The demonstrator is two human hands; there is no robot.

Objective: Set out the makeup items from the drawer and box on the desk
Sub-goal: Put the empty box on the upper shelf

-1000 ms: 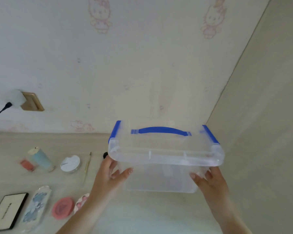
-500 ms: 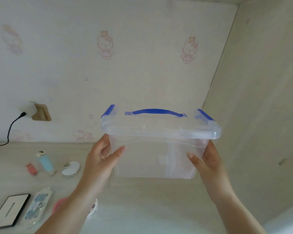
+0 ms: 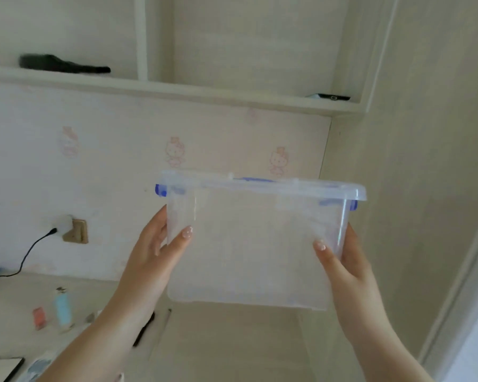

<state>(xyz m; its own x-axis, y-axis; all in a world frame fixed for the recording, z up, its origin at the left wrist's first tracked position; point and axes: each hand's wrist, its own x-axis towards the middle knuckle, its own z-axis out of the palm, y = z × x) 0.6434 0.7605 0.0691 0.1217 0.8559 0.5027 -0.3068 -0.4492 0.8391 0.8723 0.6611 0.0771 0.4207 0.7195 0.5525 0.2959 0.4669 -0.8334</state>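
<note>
Head view, read from the left: at nine o'clock a white plug sits in a wall socket, and below it, toward eight o'clock, a pale blue tube and a small red item lie blurred on the desk, with a black-framed palette at the seven o'clock corner. Moving toward centre, the left hand holds the left end of the clear box, thumb laid across the front face and fingers wrapped behind the end wall; at four o'clock the right hand mirrors it, thumb on the front and fingers curled around the right end. Over the last second the box has been carried up from just above the desk to chest height, well apart from the surface, and the view has tipped upward so the shelf at twelve o'clock now shows. The lid with its blue latches is on, and nothing can be made out through the walls. My judgement is that the setting-out is essentially done and the emptied box is being put away, perhaps up on the shelf.
</note>
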